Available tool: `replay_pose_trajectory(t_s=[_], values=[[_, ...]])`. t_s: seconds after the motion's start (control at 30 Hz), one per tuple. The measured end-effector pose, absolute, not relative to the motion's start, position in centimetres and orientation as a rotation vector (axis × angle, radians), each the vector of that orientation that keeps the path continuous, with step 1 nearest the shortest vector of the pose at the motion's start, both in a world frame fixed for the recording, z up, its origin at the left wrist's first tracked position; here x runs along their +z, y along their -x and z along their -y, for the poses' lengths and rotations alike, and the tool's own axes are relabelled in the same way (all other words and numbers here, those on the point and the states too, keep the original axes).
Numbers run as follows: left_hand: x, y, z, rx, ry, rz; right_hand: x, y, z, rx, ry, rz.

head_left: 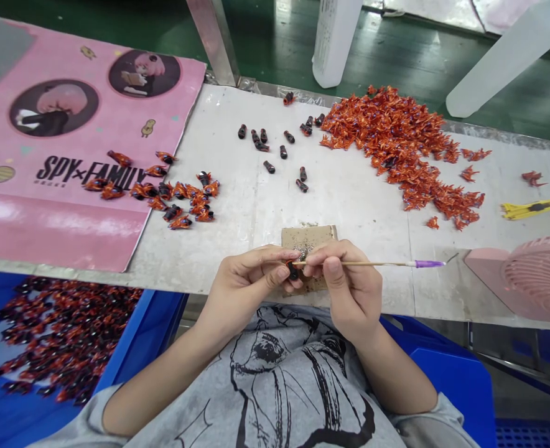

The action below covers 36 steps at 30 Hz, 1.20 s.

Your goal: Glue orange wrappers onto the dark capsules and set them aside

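Between the fingertips of my left hand (249,280) is a small black plastic part (292,270) with a bit of orange-red on it. My right hand (352,280) pinches a thin wooden stick (382,264) with a purple band toward its far end. The stick's left tip touches or almost touches the black part; fingers partly cover the spot. Under both hands lies a brown cardboard piece (307,238) with a dark wet-looking patch. Several loose black parts (283,152) are scattered on the white table beyond my hands.
A heap of orange pieces (391,137) lies back right, near a yellow-and-black tool (534,208) and a pink fan (536,274). Orange-and-black pieces (195,199) sit by a pink printed mat (93,230). A blue bin (135,336) at lower left holds many more. White bottles (333,43) stand behind.
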<state>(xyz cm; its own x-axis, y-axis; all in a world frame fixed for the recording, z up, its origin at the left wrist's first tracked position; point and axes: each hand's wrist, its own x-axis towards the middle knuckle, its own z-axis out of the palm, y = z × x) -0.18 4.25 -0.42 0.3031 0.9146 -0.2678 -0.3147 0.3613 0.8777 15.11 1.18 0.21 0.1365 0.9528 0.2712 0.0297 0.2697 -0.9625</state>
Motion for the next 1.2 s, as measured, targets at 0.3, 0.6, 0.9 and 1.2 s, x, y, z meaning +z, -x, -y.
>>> replay_pose_trajectory(t_s=[0.3,0.6,0.9,1.2], values=[[-0.1,0.2,-4.4,0.909,-0.762,-0.869,0.4,-14.9,-1.3,0.938,1.134,1.185],[0.0,0.3,-4.6,0.890,-0.751,-0.945,0.5,-15.4,-1.3,0.935,1.064,1.082],[0.6,1.1,-5.6,0.914,-0.710,-0.896,2.5,-24.2,-3.7,0.280,1.254,1.182],[0.6,2.6,-5.7,0.993,-0.819,-0.943,2.2,-33.3,-7.1,0.054,1.970,2.032]])
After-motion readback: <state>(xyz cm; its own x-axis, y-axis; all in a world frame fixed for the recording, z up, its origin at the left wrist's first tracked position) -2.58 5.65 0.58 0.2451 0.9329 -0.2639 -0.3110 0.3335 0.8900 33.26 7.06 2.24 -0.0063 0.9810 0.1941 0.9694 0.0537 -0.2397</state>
